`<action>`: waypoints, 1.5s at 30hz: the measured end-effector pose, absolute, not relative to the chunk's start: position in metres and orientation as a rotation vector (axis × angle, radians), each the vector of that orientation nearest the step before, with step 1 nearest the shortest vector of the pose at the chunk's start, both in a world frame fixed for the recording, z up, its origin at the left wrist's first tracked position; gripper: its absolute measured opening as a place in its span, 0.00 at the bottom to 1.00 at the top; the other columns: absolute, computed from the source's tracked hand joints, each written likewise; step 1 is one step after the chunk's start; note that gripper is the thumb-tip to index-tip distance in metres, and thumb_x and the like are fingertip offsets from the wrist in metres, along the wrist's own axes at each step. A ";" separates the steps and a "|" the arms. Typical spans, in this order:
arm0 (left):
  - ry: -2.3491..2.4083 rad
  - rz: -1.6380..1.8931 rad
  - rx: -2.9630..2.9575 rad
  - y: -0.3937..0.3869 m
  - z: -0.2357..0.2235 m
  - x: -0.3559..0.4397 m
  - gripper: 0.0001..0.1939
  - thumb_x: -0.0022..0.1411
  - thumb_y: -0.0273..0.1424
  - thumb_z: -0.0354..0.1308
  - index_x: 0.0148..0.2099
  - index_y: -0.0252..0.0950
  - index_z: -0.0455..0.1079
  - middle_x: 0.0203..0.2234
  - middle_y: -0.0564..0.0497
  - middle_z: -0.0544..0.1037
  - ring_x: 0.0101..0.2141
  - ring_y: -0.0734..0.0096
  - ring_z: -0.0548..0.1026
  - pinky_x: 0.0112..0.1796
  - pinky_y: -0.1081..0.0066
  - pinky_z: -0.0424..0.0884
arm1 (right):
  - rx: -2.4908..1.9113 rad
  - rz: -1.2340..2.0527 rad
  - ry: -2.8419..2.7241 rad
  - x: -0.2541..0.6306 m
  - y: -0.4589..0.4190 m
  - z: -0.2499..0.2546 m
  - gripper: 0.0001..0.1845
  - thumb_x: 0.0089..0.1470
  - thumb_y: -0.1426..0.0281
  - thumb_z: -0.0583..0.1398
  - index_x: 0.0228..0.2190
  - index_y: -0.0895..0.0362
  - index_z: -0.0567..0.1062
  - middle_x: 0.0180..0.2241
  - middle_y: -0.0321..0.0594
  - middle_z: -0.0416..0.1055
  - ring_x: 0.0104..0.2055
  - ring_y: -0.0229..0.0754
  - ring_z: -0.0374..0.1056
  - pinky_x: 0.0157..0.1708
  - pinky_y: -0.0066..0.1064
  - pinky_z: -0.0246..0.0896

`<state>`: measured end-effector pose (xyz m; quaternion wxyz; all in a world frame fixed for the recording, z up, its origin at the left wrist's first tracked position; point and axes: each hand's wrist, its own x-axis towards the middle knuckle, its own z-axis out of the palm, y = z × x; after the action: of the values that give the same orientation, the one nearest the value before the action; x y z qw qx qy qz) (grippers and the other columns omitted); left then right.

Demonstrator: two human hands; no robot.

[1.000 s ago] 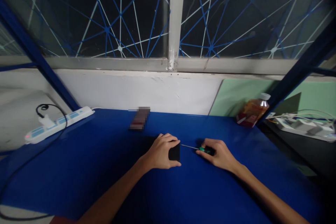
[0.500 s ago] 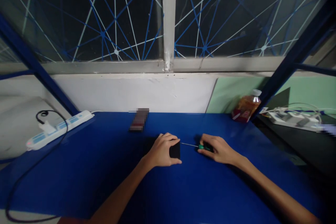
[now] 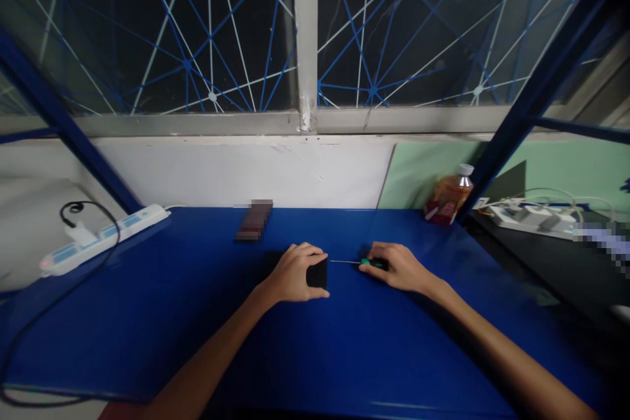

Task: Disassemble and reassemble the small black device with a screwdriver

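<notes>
On the blue table (image 3: 315, 354), my left hand (image 3: 295, 273) grips a small flat black box-like object (image 3: 317, 273) between thumb and fingers. Its left part is hidden under my palm, and I cannot make out its kind. My right hand (image 3: 401, 267) is closed round the green and black handle of a screwdriver (image 3: 365, 262). The thin metal shaft points left, and its tip lies just short of the black object's right side, with a small gap showing.
A blurred dark flat item (image 3: 254, 221) lies near the back edge. At the left is a white power strip (image 3: 105, 239) with a black cable. A drink bottle (image 3: 449, 195) stands back right, beside a blue post. Another power strip (image 3: 534, 220) sits on the black surface further right.
The whole view has shifted slightly, so everything appears a little further left and higher. Both hands keep their grips, and the screwdriver now lies more level with the black object's side.
</notes>
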<state>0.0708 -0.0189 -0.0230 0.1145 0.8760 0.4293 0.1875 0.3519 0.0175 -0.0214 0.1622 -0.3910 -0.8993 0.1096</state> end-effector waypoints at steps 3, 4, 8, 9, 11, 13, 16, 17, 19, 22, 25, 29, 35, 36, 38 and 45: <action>1.250 0.548 2.597 -0.018 -0.023 0.070 0.38 0.46 0.51 0.65 0.57 0.40 0.67 0.50 0.43 0.73 0.49 0.50 0.69 0.49 0.52 0.61 | -1.099 0.277 -2.569 0.354 0.020 -0.024 0.20 0.55 0.51 0.57 0.27 0.55 0.71 0.29 0.38 0.71 0.28 0.39 0.66 0.28 0.28 0.53; 1.248 0.541 2.605 -0.017 -0.024 0.070 0.38 0.47 0.52 0.65 0.57 0.40 0.66 0.51 0.43 0.72 0.49 0.50 0.69 0.50 0.51 0.61 | -1.111 0.270 -2.559 0.354 0.020 -0.025 0.19 0.54 0.51 0.58 0.29 0.55 0.71 0.27 0.37 0.71 0.27 0.39 0.65 0.28 0.28 0.52; 1.247 0.509 2.629 -0.017 -0.024 0.070 0.38 0.47 0.53 0.64 0.57 0.40 0.66 0.51 0.43 0.72 0.50 0.50 0.68 0.49 0.50 0.62 | -1.180 0.275 -2.547 0.351 0.019 -0.027 0.17 0.52 0.53 0.59 0.33 0.53 0.69 0.21 0.32 0.68 0.22 0.38 0.62 0.24 0.28 0.48; 1.249 0.506 2.632 -0.017 -0.023 0.070 0.38 0.47 0.53 0.64 0.57 0.40 0.66 0.51 0.43 0.72 0.50 0.50 0.68 0.48 0.50 0.62 | -1.181 0.277 -2.549 0.350 0.018 -0.027 0.17 0.52 0.53 0.59 0.33 0.53 0.70 0.20 0.32 0.68 0.21 0.38 0.62 0.24 0.28 0.48; 1.253 0.508 2.635 -0.017 -0.022 0.070 0.38 0.47 0.53 0.64 0.57 0.39 0.67 0.51 0.43 0.72 0.50 0.51 0.68 0.48 0.52 0.63 | -1.175 0.277 -2.542 0.348 0.017 -0.024 0.18 0.54 0.52 0.57 0.33 0.54 0.71 0.21 0.34 0.69 0.22 0.38 0.63 0.24 0.28 0.48; 1.253 0.512 2.639 -0.017 -0.022 0.070 0.38 0.47 0.52 0.64 0.57 0.39 0.67 0.51 0.43 0.72 0.50 0.51 0.68 0.48 0.53 0.63 | -1.163 0.288 -2.542 0.348 0.017 -0.021 0.19 0.58 0.53 0.53 0.32 0.54 0.73 0.22 0.36 0.71 0.22 0.38 0.64 0.25 0.29 0.49; 1.253 0.514 2.644 -0.018 -0.021 0.070 0.38 0.47 0.52 0.64 0.56 0.39 0.67 0.51 0.43 0.72 0.50 0.51 0.69 0.48 0.53 0.63 | -1.123 0.298 -2.566 0.351 0.019 -0.018 0.20 0.60 0.55 0.51 0.31 0.54 0.76 0.26 0.38 0.73 0.26 0.39 0.66 0.27 0.29 0.51; 1.254 0.513 2.646 -0.018 -0.021 0.070 0.38 0.47 0.52 0.64 0.56 0.39 0.67 0.51 0.43 0.72 0.50 0.51 0.69 0.48 0.53 0.63 | -1.111 0.293 -2.574 0.352 0.020 -0.018 0.21 0.60 0.54 0.52 0.30 0.54 0.76 0.27 0.39 0.73 0.27 0.39 0.66 0.27 0.29 0.51; 1.252 0.509 2.653 -0.019 -0.020 0.070 0.38 0.47 0.52 0.64 0.57 0.39 0.67 0.51 0.43 0.72 0.50 0.50 0.69 0.48 0.53 0.63 | -1.102 0.280 -2.582 0.355 0.022 -0.019 0.22 0.57 0.52 0.54 0.27 0.55 0.76 0.27 0.39 0.72 0.27 0.39 0.66 0.27 0.29 0.52; 1.237 0.502 2.668 -0.020 -0.020 0.070 0.37 0.49 0.52 0.63 0.58 0.40 0.66 0.51 0.43 0.72 0.50 0.50 0.68 0.48 0.52 0.63 | -1.108 0.260 -2.556 0.355 0.024 -0.023 0.21 0.53 0.50 0.57 0.27 0.55 0.74 0.27 0.37 0.71 0.26 0.38 0.64 0.27 0.28 0.51; 1.213 0.504 2.674 -0.021 -0.020 0.069 0.36 0.51 0.52 0.62 0.59 0.42 0.64 0.51 0.43 0.71 0.50 0.50 0.68 0.48 0.51 0.62 | -1.148 0.267 -2.523 0.353 0.024 -0.027 0.18 0.51 0.51 0.60 0.30 0.54 0.70 0.24 0.33 0.68 0.23 0.37 0.61 0.25 0.27 0.49; 1.200 0.499 2.672 -0.020 -0.022 0.068 0.37 0.51 0.52 0.61 0.60 0.42 0.63 0.52 0.43 0.71 0.51 0.49 0.67 0.49 0.50 0.61 | -1.166 0.280 -2.521 0.349 0.020 -0.028 0.16 0.52 0.54 0.60 0.32 0.54 0.69 0.20 0.31 0.67 0.21 0.37 0.61 0.25 0.28 0.49; 1.175 0.565 2.673 -0.016 -0.026 0.068 0.37 0.49 0.52 0.63 0.58 0.42 0.66 0.50 0.44 0.72 0.49 0.52 0.69 0.48 0.53 0.63 | -1.102 0.247 -2.569 0.351 0.019 -0.022 0.19 0.61 0.56 0.51 0.31 0.54 0.74 0.27 0.39 0.73 0.28 0.40 0.67 0.28 0.30 0.53; 1.163 0.575 2.674 -0.014 -0.027 0.069 0.37 0.48 0.52 0.64 0.58 0.41 0.66 0.49 0.44 0.72 0.48 0.53 0.69 0.48 0.53 0.64 | -1.098 0.231 -2.579 0.353 0.020 -0.021 0.19 0.60 0.55 0.52 0.31 0.55 0.74 0.28 0.40 0.73 0.29 0.41 0.67 0.29 0.30 0.53; 1.139 0.583 2.681 -0.011 -0.027 0.070 0.37 0.48 0.51 0.64 0.57 0.40 0.67 0.49 0.44 0.72 0.48 0.53 0.70 0.47 0.54 0.64 | -1.104 0.204 -2.585 0.356 0.024 -0.020 0.20 0.57 0.52 0.55 0.28 0.56 0.74 0.29 0.40 0.72 0.29 0.41 0.67 0.28 0.30 0.53; 1.125 0.581 2.721 -0.003 -0.027 0.075 0.37 0.49 0.51 0.63 0.57 0.38 0.66 0.49 0.43 0.72 0.48 0.53 0.70 0.48 0.55 0.64 | -1.208 0.277 -2.535 0.358 0.029 -0.025 0.17 0.51 0.53 0.60 0.31 0.53 0.70 0.20 0.32 0.67 0.21 0.38 0.61 0.24 0.28 0.49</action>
<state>0.0754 -0.0031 -0.0275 0.0701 0.9045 0.3738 0.1930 0.3577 0.0288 -0.0254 0.1591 -0.4225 -0.8870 0.0970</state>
